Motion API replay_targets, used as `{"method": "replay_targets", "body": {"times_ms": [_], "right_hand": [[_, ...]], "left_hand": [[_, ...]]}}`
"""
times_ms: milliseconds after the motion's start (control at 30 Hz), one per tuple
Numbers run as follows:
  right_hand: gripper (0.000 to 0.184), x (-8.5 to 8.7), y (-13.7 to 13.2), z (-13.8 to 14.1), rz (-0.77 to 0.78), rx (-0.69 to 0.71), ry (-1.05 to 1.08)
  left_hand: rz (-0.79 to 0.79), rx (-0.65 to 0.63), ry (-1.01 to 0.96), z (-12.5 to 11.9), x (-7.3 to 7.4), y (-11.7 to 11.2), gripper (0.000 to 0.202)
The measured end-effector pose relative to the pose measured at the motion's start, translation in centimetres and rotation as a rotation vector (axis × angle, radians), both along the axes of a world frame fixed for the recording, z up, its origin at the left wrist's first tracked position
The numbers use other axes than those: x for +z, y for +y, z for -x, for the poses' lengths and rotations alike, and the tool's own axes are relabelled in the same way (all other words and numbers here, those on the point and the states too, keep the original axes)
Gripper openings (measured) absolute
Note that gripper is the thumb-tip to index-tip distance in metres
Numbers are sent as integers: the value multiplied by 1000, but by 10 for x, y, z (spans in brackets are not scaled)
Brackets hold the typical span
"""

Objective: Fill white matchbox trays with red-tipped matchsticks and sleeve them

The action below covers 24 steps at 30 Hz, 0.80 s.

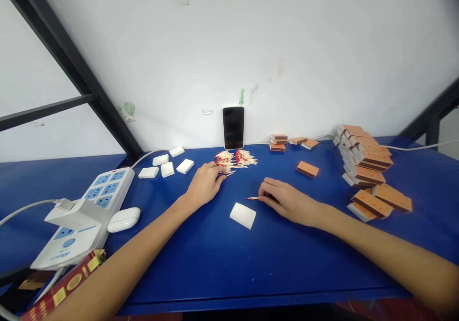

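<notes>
My left hand reaches to the near side of a heap of red-tipped matches, its fingertips touching the loose sticks there. Whether a match is pinched in those fingers is too small to tell. A second heap of matches lies just right of the first. My right hand is closed on matches, their red heads pointing left; I cannot make out how many. Just below them, a white matchbox tray rests on the blue table.
Several white trays lie at the back left. Orange matchboxes are stacked at the right, with a single matchbox nearer. A phone leans on the wall. A power strip and white earbud case sit at the left.
</notes>
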State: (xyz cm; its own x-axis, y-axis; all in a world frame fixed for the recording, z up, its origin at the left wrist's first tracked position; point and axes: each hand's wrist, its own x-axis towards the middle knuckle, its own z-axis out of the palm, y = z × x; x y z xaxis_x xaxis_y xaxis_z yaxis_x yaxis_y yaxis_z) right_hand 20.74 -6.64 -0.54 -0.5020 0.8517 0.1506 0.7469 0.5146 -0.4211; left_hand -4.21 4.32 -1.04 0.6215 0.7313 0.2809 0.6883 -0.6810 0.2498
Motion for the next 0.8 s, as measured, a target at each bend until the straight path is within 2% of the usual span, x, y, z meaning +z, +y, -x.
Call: {"method": "replay_targets", "body": {"times_ms": [133,233,333,467,633,733,800], "right_hand": [[16,-3,9,4,-11,53,77],[17,-1,30,10,-5,66,128],[18,2,59,13,-57,-42,156],[9,-5,90,13,-144,-59,56],[13,-12,101,16,-166,-91,-31],[17,-13,104,19,-157,-117,-67],[16,-13,106,20,-155,-124,-82]], "left_hand": [[-77,-18,36,-7,-3,0,23],[-78,-2,39,-10,-1,2,23],[13,12,-1,-12,4,-4,18],[246,-81,-21,-12,12,-29,15],[349,-126,-84,-13,18,-55,17],[356,-114,-106,-13,18,-53,16],[284,-52,-140,-11,16,-44,19]]}}
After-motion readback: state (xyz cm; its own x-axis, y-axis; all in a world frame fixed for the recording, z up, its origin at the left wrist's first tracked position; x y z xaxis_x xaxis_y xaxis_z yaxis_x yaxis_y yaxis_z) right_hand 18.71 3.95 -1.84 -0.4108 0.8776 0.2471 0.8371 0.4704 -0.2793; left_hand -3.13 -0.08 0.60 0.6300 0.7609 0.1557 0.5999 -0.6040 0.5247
